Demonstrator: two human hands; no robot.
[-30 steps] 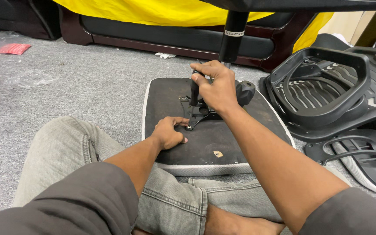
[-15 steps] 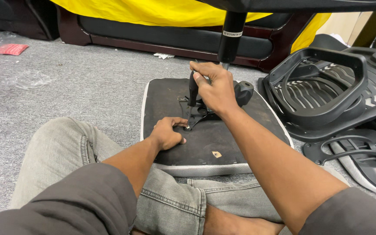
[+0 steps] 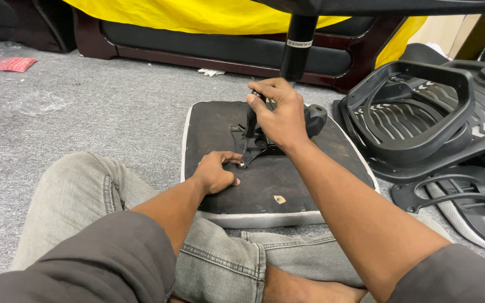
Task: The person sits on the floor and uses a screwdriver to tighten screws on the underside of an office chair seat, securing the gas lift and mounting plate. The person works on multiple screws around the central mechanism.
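An upturned chair seat with a dark underside and pale edging lies on the carpet in front of my legs. A black metal mechanism plate is fixed at its middle. My right hand is closed around a black upright tool handle standing on the plate. My left hand rests on the seat with fingers curled at the plate's near corner, touching it. A black gas-lift column rises behind my right hand.
A black plastic chair back with armrest loop lies to the right, with another armrest part nearer. A dark sofa base under yellow cloth lines the back. A red packet and clear wrap lie on the grey carpet.
My right hand has shifted slightly on the tool handle. My left hand stays at the plate's corner.
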